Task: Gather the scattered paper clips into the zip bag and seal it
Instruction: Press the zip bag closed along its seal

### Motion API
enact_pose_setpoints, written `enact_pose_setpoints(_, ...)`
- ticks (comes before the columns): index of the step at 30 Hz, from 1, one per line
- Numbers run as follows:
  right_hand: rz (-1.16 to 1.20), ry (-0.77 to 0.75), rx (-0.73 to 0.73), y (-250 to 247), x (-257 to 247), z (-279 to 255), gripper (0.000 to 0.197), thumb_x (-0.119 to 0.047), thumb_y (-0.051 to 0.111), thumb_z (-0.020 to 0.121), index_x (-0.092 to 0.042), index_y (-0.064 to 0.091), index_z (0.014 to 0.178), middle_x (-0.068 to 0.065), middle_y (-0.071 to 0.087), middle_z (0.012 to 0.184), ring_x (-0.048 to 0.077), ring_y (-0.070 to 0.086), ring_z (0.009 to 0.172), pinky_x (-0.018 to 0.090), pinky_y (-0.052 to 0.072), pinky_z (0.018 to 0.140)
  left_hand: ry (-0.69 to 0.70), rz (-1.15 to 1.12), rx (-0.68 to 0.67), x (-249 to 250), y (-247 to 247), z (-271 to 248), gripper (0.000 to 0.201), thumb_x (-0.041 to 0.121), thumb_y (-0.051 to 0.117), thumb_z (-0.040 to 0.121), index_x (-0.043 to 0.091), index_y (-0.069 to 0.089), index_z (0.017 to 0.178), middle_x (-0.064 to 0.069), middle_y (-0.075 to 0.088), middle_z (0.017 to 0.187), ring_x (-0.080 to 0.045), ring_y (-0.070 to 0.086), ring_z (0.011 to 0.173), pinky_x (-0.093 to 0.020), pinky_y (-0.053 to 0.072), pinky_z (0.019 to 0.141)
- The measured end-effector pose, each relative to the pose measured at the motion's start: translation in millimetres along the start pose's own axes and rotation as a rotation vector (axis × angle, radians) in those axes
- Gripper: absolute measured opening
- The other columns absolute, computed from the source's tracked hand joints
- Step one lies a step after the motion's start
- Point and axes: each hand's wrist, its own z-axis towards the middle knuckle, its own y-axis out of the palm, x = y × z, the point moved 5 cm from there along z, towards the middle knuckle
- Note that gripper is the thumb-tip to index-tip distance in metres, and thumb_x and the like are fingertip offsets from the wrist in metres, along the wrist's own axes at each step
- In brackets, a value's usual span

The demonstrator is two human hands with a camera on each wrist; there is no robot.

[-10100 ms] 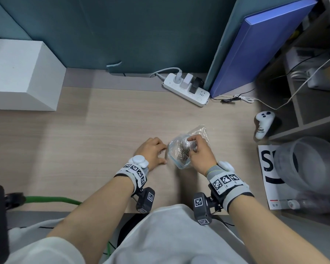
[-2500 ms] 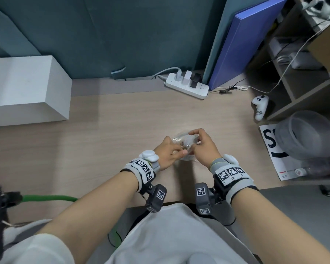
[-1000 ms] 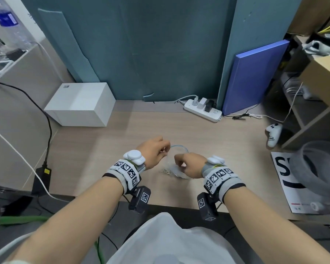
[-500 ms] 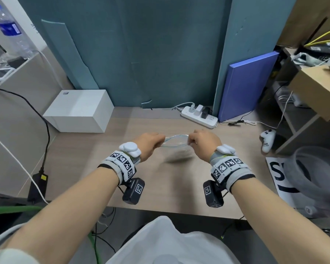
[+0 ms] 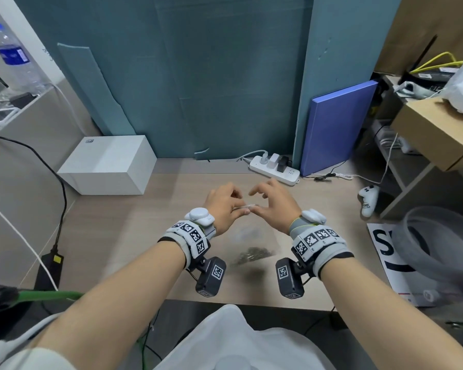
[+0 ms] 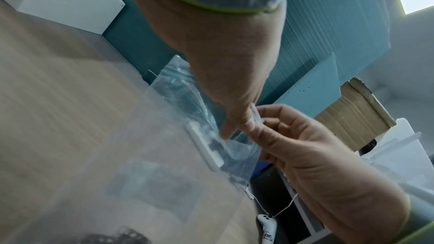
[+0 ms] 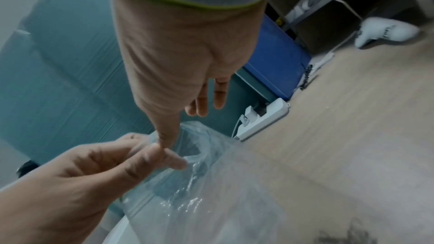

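A clear zip bag (image 5: 251, 236) hangs above the wooden desk (image 5: 145, 236), with a dark heap of paper clips (image 5: 253, 255) in its bottom. Both hands meet at the bag's top strip. My left hand (image 5: 239, 208) pinches the strip between thumb and forefinger, which the left wrist view shows close up at the left hand (image 6: 244, 125). My right hand (image 5: 254, 202) pinches the same strip right beside it, its other fingers (image 7: 204, 103) spread. In the right wrist view the bag (image 7: 199, 183) is crumpled under the pinch. I see no loose clips on the desk.
A white box (image 5: 110, 166) stands at the back left, a power strip (image 5: 274, 169) and a blue board (image 5: 337, 129) at the back. A white controller (image 5: 368, 200), a grey tub (image 5: 439, 236) and shelves with a cardboard box (image 5: 439, 132) are on the right.
Half a second ago my hands held the bag's top stretched between them. They have now come together at one spot on the strip, and the bag hangs below them.
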Motion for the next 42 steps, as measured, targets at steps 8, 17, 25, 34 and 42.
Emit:
enact_pose_setpoints(8,0.241,0.313,-0.198,21,36,-24,0.043,-0.018,0.080,0.081,-0.025,0.058,0.118,0.002,0.070,0.093,0.018,0.067,0.085,0.036,0.058,0.079,-0.007,-0.098,-0.137,-1,2,2,0.019,0.035,0.061,0.099,0.030,0.076,0.108,0.006,0.067,0.102,-0.017,0.058,0.098,-0.040,0.046,0.093)
enact_pose_setpoints(17,0.228,0.292,-0.057,30,28,-13,0.021,-0.007,0.075,0.077,-0.025,0.065,0.082,-0.005,0.069,0.071,0.015,0.064,0.068,0.041,0.058,0.072,-0.402,-0.344,-0.255,1,14,0,0.039,0.052,0.049,0.092,0.027,0.075,0.080,0.010,0.072,0.077,-0.015,0.065,0.075,-0.034,0.051,0.075)
enact_pose_setpoints(25,0.215,0.246,-0.048,33,24,-11,0.026,-0.012,0.081,0.073,-0.029,0.061,0.073,-0.003,0.071,0.070,0.020,0.068,0.071,0.041,0.058,0.071,-0.749,-0.528,-0.362,-9,38,5,0.026,0.029,0.058,0.096,0.014,0.074,0.082,0.004,0.069,0.070,-0.010,0.061,0.061,-0.021,0.046,0.060)
enact_pose_setpoints(34,0.165,0.252,-0.061,32,29,-10,0.029,-0.010,0.081,0.074,-0.029,0.059,0.074,-0.008,0.068,0.067,0.013,0.065,0.067,0.040,0.057,0.070,-0.759,-0.393,-0.461,0,40,10,0.021,0.025,0.056,0.086,0.012,0.058,0.070,-0.007,0.055,0.065,-0.025,0.048,0.061,-0.030,0.037,0.060)
enact_pose_setpoints(42,0.114,0.296,-0.031,23,39,-3,0.023,-0.018,0.077,0.081,-0.030,0.058,0.084,-0.010,0.065,0.070,0.012,0.063,0.069,0.036,0.055,0.071,-0.445,-0.313,0.135,14,12,33,0.022,0.021,0.042,0.105,0.023,0.045,0.084,-0.003,0.055,0.098,-0.022,0.059,0.081,-0.031,0.042,0.065)
